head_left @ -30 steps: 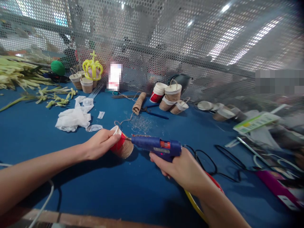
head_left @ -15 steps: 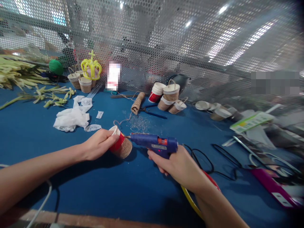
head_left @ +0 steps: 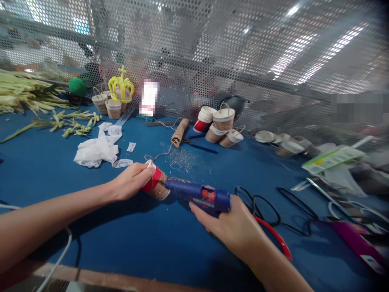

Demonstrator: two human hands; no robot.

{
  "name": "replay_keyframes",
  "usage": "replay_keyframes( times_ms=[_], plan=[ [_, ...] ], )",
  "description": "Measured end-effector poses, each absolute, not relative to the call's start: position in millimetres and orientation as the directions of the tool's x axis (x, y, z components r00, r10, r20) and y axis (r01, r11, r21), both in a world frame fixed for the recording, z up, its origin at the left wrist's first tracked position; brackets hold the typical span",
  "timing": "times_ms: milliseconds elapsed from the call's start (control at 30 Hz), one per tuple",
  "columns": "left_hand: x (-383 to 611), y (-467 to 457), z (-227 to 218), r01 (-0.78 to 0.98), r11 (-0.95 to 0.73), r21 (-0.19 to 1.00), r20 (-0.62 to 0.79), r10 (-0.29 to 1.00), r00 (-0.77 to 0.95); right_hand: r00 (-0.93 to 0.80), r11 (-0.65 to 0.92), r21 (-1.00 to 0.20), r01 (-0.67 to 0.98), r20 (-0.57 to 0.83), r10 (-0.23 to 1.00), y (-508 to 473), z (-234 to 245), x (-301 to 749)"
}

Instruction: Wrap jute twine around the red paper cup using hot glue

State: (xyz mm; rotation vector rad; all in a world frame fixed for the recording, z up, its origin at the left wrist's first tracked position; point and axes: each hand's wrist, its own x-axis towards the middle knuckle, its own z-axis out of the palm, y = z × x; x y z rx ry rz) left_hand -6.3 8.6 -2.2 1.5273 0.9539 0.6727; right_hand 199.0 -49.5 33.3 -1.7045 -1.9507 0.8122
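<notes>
My left hand [head_left: 133, 181] is closed on a small paper cup [head_left: 158, 189], tilted over the blue tabletop. Its upper part is red and white, and brown twine wraps the lower part. In my right hand [head_left: 225, 215] is a blue glue gun [head_left: 197, 194], its nozzle against or very near the cup's side at the twine. A strand of twine runs from near the cup back to a roll of twine [head_left: 180, 133]. Behind the roll's right side lie dark-handled pliers [head_left: 200, 147].
White lace [head_left: 96, 152] lies to the left, near dried husks [head_left: 27, 91]. Twine-wrapped cups [head_left: 223, 119] stand at the back beside a perforated metal screen [head_left: 188, 52]. Black cable [head_left: 264, 207] and a purple power strip [head_left: 355, 239] are on the right.
The glue gun has tilted, its rear lower and its nozzle moving down along the cup's side. The cup has turned slightly in my left hand. The whole view has shifted a little.
</notes>
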Motion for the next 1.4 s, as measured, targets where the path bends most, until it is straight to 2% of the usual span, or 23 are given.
replay_keyframes(
  times_ms=[133, 400, 667, 833, 1067, 1400],
  plan=[
    [-7, 10, -5, 0.135, 0.028, 0.99, -0.095, 0.851, 0.517, -0.176, 0.108, -0.652, 0.75, -0.039, 0.984, -52, 28, 201],
    [-6, 9, -3, 0.185, 0.006, 0.983, -0.097, 0.869, 0.486, -0.158, 0.151, -0.636, 0.756, 0.045, 0.986, -48, 32, 199],
    [-3, 10, -3, 0.067, 0.084, 0.994, -0.106, 0.851, 0.514, -0.24, 0.19, -0.63, 0.753, 0.006, 0.971, -53, 31, 197],
    [-2, 9, -1, 0.084, 0.078, 0.993, -0.109, 0.87, 0.481, -0.285, 0.242, -0.601, 0.762, 0.025, 0.958, -53, 32, 197],
    [-6, 9, -5, 0.258, -0.043, 0.965, -0.083, 0.886, 0.457, -0.156, 0.133, -0.65, 0.748, 0.022, 0.987, -48, 33, 199],
    [-11, 5, -10, 0.42, -0.247, 0.873, 0.024, 0.883, 0.469, -0.019, -0.109, -0.695, 0.711, -0.173, 0.985, -41, 41, 199]
  ],
)
